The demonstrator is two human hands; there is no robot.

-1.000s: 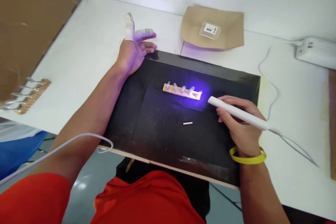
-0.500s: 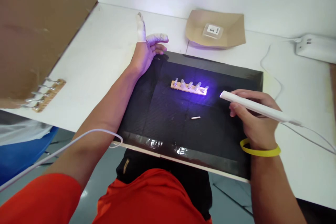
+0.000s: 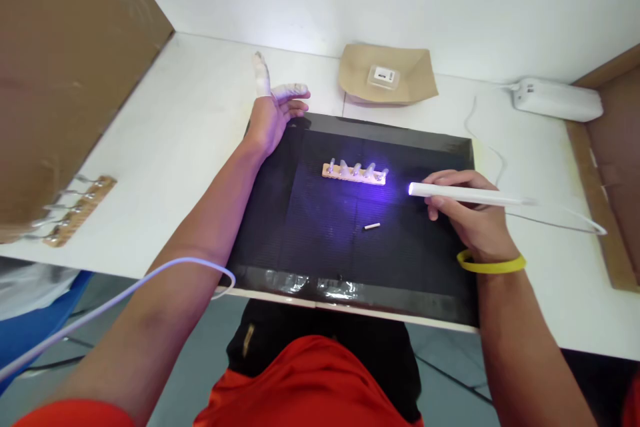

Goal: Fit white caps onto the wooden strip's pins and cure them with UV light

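Note:
My right hand point(image 3: 473, 217) is closed around a white pen-shaped UV light point(image 3: 453, 193). Its glowing tip faces left and casts violet light on the black board point(image 3: 320, 247). Just left of the tip, apart from it, lies a pale strip point(image 3: 345, 177) with several translucent nail-shaped pieces standing up on it. My left hand point(image 3: 270, 121) rests at the board's far left corner with its fingers spread, holding nothing. White covers wrap two of its digits. A short white stick point(image 3: 372, 226) lies on the board nearer to me than the strip.
A brown paper tray point(image 3: 417, 83) with a small clear labelled box point(image 3: 383, 77) stands at the back. At the back right is a white power strip point(image 3: 557, 99). Another wooden strip with metal pegs point(image 3: 80, 210) lies at left. A white cable point(image 3: 185, 260) crosses my left forearm.
The view has shifted. The light in my right hand has turned to a more level angle, with its tip a little nearer me and glowing more visibly. My left hand stays spread at the board's corner.

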